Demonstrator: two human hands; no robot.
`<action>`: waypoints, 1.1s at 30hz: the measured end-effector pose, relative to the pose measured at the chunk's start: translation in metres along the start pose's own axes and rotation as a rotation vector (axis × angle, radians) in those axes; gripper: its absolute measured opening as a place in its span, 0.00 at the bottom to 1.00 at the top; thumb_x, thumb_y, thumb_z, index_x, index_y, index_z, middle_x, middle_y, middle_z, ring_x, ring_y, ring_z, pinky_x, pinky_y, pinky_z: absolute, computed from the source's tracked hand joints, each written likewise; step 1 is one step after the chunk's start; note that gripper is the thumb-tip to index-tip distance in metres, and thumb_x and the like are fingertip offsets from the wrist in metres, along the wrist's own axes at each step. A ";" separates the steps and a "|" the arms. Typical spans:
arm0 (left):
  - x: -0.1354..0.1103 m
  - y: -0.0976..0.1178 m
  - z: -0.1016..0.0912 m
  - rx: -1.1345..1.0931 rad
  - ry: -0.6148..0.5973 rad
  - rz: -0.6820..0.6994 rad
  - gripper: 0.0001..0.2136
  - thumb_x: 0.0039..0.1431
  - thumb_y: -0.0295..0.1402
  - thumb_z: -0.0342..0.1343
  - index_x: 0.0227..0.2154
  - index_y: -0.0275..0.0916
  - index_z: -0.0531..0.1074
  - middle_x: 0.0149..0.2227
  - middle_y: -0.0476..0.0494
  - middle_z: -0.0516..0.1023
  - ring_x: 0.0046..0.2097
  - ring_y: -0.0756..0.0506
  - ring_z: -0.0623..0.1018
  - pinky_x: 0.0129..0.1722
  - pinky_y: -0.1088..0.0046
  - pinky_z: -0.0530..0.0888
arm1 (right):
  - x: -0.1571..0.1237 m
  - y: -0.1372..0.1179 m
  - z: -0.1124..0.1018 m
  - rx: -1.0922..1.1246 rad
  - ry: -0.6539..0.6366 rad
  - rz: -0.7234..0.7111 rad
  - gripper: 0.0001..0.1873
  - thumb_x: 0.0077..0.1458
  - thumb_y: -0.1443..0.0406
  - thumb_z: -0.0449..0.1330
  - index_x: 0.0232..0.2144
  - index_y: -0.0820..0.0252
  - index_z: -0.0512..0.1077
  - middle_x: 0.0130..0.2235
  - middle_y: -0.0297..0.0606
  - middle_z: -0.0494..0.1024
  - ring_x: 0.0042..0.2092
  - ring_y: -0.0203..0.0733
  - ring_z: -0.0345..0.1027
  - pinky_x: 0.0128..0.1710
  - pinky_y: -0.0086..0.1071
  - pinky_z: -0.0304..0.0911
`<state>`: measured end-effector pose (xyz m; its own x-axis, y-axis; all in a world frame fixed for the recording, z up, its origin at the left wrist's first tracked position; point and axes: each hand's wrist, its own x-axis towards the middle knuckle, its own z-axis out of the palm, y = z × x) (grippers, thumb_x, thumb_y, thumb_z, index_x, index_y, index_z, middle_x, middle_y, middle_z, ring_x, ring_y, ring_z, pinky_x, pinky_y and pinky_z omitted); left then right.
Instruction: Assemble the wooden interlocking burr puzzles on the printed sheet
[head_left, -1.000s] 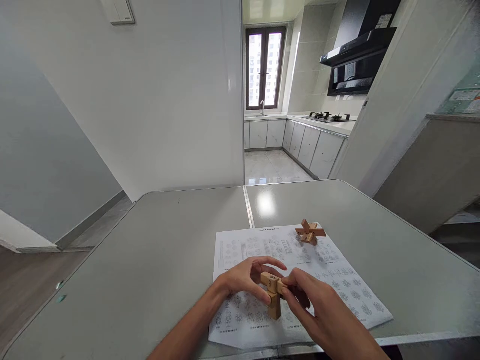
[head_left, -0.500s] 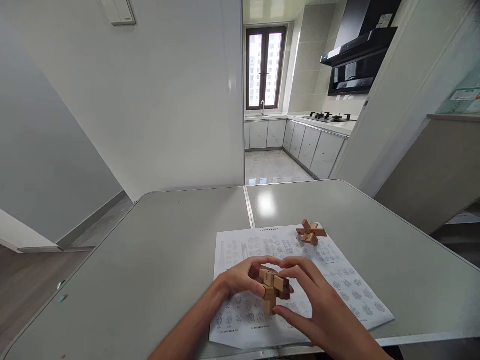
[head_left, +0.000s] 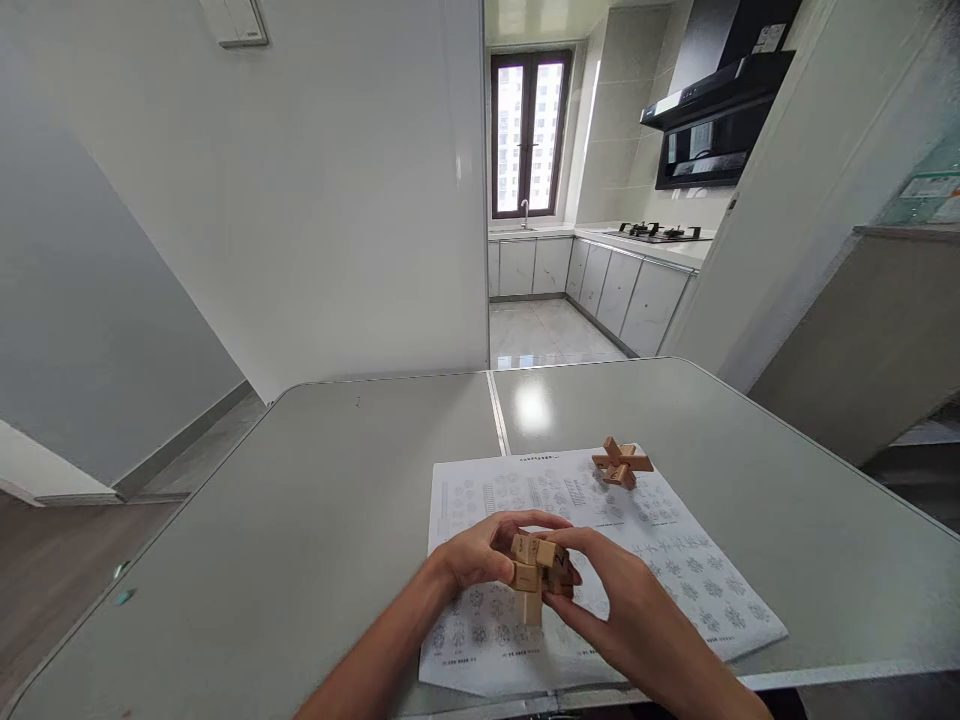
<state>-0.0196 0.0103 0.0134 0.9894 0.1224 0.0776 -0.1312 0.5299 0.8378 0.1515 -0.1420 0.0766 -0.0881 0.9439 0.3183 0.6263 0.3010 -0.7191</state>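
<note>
A light wooden interlocking puzzle (head_left: 534,575) of crossed bars is held just above a printed instruction sheet (head_left: 675,570). My left hand (head_left: 476,553) grips it from the left, fingers curled over its top. My right hand (head_left: 615,595) closes on it from the right, thumb and fingers pinching the bars. A second, darker wooden burr puzzle (head_left: 621,464) lies assembled on the sheet's far right corner, apart from both hands.
The sheet lies on a grey folding table (head_left: 300,520) with a centre seam, near its front edge. Beyond the table a white wall stands to the left, and a doorway opens onto a kitchen with cabinets (head_left: 615,285) and a range hood.
Both hands have turned the light puzzle and drawn closer round it; it sits slightly higher and further left than before. The darker puzzle has stayed put.
</note>
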 end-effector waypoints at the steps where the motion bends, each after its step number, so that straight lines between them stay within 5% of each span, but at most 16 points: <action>1: 0.000 0.000 0.000 -0.002 0.006 -0.004 0.45 0.41 0.41 0.78 0.63 0.34 0.68 0.50 0.29 0.81 0.55 0.30 0.80 0.54 0.52 0.74 | -0.001 0.000 0.000 0.005 -0.001 0.005 0.11 0.65 0.63 0.61 0.49 0.51 0.70 0.43 0.37 0.81 0.39 0.43 0.78 0.41 0.38 0.75; 15: 0.001 0.003 0.007 0.016 0.024 -0.006 0.42 0.44 0.40 0.76 0.63 0.34 0.69 0.54 0.28 0.79 0.55 0.30 0.80 0.55 0.52 0.73 | -0.005 0.002 0.003 0.033 0.034 -0.034 0.18 0.66 0.66 0.58 0.57 0.48 0.66 0.54 0.39 0.80 0.50 0.47 0.79 0.49 0.41 0.76; 22: 0.001 0.004 0.006 0.065 0.008 0.024 0.40 0.46 0.39 0.75 0.62 0.34 0.70 0.56 0.27 0.78 0.56 0.30 0.79 0.57 0.53 0.73 | -0.005 0.002 0.005 0.035 0.065 -0.048 0.19 0.65 0.68 0.59 0.56 0.47 0.68 0.51 0.36 0.82 0.46 0.45 0.80 0.43 0.36 0.78; 33: 0.001 0.001 0.006 0.036 0.025 0.005 0.42 0.43 0.37 0.77 0.63 0.32 0.69 0.54 0.27 0.79 0.55 0.32 0.80 0.56 0.55 0.73 | -0.008 0.002 0.003 0.078 -0.003 0.042 0.18 0.66 0.66 0.58 0.56 0.48 0.67 0.56 0.39 0.79 0.51 0.47 0.78 0.50 0.40 0.76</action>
<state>-0.0181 0.0059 0.0175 0.9869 0.1461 0.0688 -0.1335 0.4989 0.8563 0.1514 -0.1480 0.0705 -0.0658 0.9563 0.2849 0.5675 0.2707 -0.7776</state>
